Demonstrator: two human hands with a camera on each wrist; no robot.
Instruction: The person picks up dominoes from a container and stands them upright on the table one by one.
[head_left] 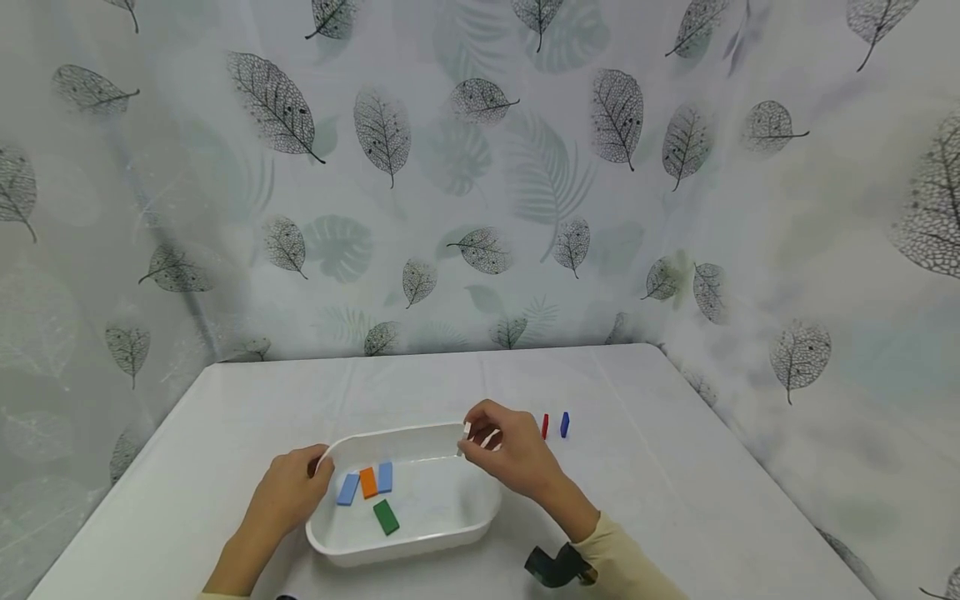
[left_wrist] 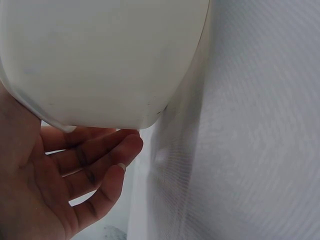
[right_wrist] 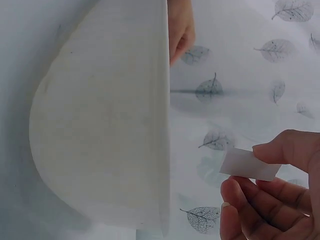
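Note:
My right hand (head_left: 513, 450) pinches a small white rectangular block (right_wrist: 250, 165) between thumb and fingertips, above the right end of a white plastic basin (head_left: 438, 536). At the basin's left end, my left hand (head_left: 292, 487) grips the rim, thumb at the edge and fingers against the outer wall (left_wrist: 105, 65). On the basin floor lie a green block (head_left: 386, 517), an orange block (head_left: 368, 482) and two light blue blocks (head_left: 348, 489), all toward the left half.
Beyond the right hand, a red block (head_left: 545, 426) and a dark blue block (head_left: 565, 425) stand on the white-covered table (head_left: 675, 500). A leaf-patterned curtain (head_left: 480, 192) hangs behind and at both sides. A black strap (head_left: 555, 567) is near the right sleeve (head_left: 622, 558).

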